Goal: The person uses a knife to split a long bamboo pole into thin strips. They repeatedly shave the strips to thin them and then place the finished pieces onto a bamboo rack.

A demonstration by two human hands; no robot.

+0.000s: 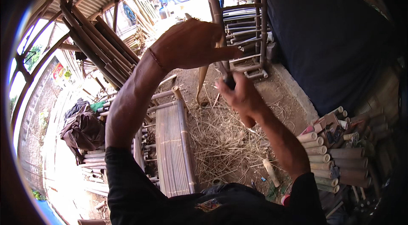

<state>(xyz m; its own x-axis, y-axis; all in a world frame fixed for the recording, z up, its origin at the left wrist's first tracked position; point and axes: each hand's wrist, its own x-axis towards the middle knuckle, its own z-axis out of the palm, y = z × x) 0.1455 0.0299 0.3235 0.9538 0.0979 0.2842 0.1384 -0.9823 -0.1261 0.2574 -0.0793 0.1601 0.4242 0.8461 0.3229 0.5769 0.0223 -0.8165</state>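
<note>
My left hand [191, 43] is raised in front of me with its fingers curled and its thumb pointing right. It grips a pale bamboo strip [202, 79]; the strip's lower part hangs beneath the hand toward the ground, and a short tip shows above the knuckles. Lower and to the right, my right hand [244, 97] is closed round the dark handle of a knife [230, 82]. The blade points up toward my left hand, and much of it is hard to make out against the brown post behind. Whether blade and strip touch, I cannot tell.
Bamboo shavings [229, 140] litter the dirt ground. A slatted bamboo bench [172, 148] stands left of centre. Cut bamboo poles [323, 157] are stacked at the right, beside a dark cloth sheet [323, 42]. Long poles [100, 46] lean at the left; a bamboo rack [261, 21] stands ahead.
</note>
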